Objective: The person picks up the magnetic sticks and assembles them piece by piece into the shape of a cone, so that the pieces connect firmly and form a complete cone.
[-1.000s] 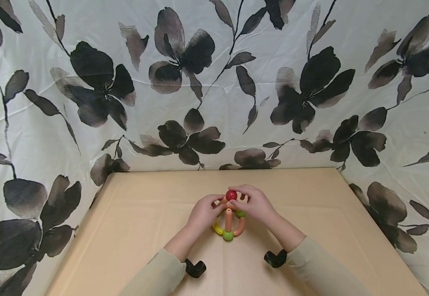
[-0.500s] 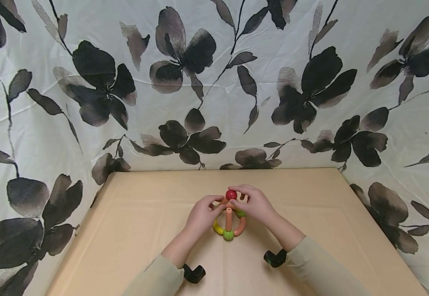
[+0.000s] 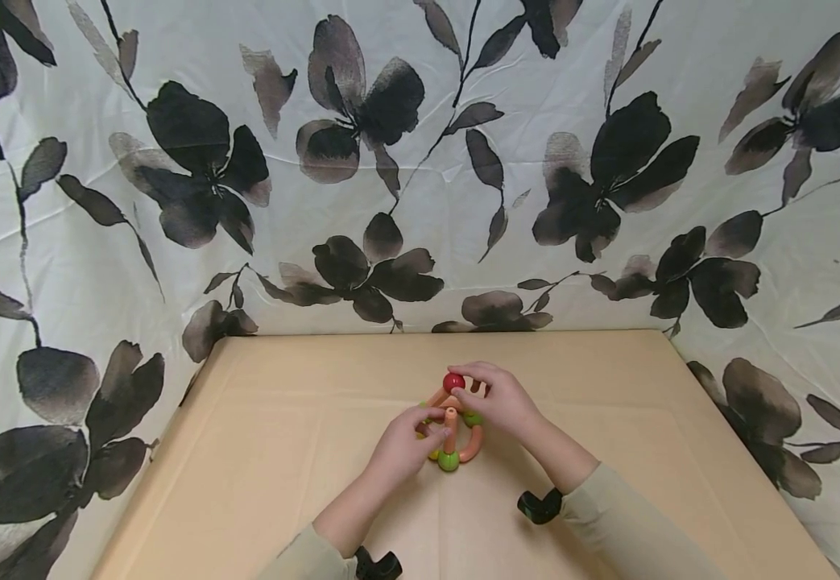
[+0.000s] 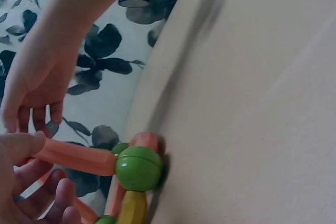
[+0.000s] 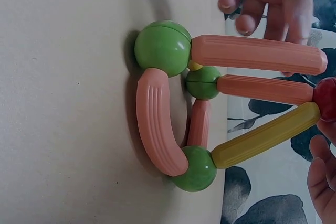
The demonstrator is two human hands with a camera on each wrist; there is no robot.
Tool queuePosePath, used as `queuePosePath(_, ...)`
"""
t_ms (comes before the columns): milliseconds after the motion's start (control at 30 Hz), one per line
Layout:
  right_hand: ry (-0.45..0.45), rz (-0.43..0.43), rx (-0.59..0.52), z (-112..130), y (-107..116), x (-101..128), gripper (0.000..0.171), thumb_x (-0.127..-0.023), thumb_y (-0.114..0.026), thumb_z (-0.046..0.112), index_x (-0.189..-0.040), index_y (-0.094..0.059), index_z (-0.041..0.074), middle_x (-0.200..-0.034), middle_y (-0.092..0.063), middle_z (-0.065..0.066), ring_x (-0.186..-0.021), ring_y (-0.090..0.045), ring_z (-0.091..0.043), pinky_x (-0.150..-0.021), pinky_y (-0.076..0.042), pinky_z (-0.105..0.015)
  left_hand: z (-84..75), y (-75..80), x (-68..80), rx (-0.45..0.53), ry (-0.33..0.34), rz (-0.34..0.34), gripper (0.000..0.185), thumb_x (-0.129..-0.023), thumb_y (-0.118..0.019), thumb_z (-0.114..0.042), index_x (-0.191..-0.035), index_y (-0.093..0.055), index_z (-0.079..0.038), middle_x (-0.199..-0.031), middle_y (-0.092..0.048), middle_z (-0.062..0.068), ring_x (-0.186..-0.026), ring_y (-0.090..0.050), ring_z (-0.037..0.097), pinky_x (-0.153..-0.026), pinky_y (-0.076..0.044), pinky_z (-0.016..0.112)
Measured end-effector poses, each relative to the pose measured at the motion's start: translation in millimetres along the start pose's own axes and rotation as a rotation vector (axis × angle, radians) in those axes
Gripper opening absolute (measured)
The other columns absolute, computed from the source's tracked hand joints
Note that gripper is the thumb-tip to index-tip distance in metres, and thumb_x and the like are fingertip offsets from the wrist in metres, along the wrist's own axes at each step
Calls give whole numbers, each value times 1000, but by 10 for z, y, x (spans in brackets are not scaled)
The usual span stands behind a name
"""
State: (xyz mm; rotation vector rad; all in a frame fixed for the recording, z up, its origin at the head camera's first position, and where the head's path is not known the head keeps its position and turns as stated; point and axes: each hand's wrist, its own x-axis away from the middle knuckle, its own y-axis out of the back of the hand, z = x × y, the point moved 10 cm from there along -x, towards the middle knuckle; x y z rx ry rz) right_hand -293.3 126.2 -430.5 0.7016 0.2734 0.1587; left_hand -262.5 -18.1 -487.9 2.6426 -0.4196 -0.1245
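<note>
On the tan tabletop stands a magnetic rod-and-ball structure: green balls (image 5: 163, 48) joined by curved rods (image 5: 157, 124) in a ring, with straight rods rising from them. My right hand (image 3: 495, 399) pinches the red ball (image 3: 453, 382) at the top, where a yellow rod (image 5: 265, 136) and an orange one (image 5: 265, 89) meet. The front orange rod (image 3: 451, 431) stands on the front green ball (image 3: 448, 461); its upper end is apart from the red ball. Thumb and finger of my left hand (image 3: 403, 443) pinch this rod near its upper end (image 4: 44, 149).
The tan tabletop (image 3: 282, 467) ends at a back edge against a white cloth (image 3: 492, 48) with dark printed flowers. A black wrist camera (image 3: 540, 507) is strapped at the right sleeve, another black wrist camera (image 3: 378, 564) at the left.
My left hand has left the back-left part near the red ball and come down and slightly right to the front orange rod. The right hand stays at the red ball.
</note>
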Motion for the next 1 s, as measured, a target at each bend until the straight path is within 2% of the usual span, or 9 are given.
queuePosePath(200, 32, 1, -15, 41, -10, 13, 35, -89, -75, 19, -124, -71, 19, -111, -67, 5, -84, -55, -18, -66, -48, -29, 31, -43, -61, -35, 8, -1, 34, -90, -73, -29, -118, -71, -9, -93, -64, -3, -83, -57, 14, -62, -49, 27)
queuePosePath(500, 69, 17, -29, 100, -54, 67, 34, -88, -77, 18, -122, -72, 18, -114, -68, 4, -89, -56, -21, -69, -49, -29, 21, -21, -87, -84, -14, -26, 30, -92, -72, -31, -114, -73, -11, -93, -67, -5, -85, -58, 14, -65, -48, 28)
queuePosePath(867, 93, 22, -46, 120, -82, 115, 33, -88, -77, 19, -121, -73, 19, -114, -67, 6, -92, -56, -20, -69, -50, -30, 43, -2, -66, -64, -8, -37, 28, -92, -71, -30, -113, -72, -10, -95, -68, -3, -86, -60, 14, -69, -50, 27)
queuePosePath(1000, 80, 8, -52, 93, -89, 131, 44, -87, -78, 19, -129, -68, 20, -115, -67, 6, -90, -56, -21, -70, -50, -31, 92, -9, -52, -48, 17, -31, 31, -92, -71, -34, -113, -72, -10, -95, -68, -3, -85, -60, 14, -65, -50, 27)
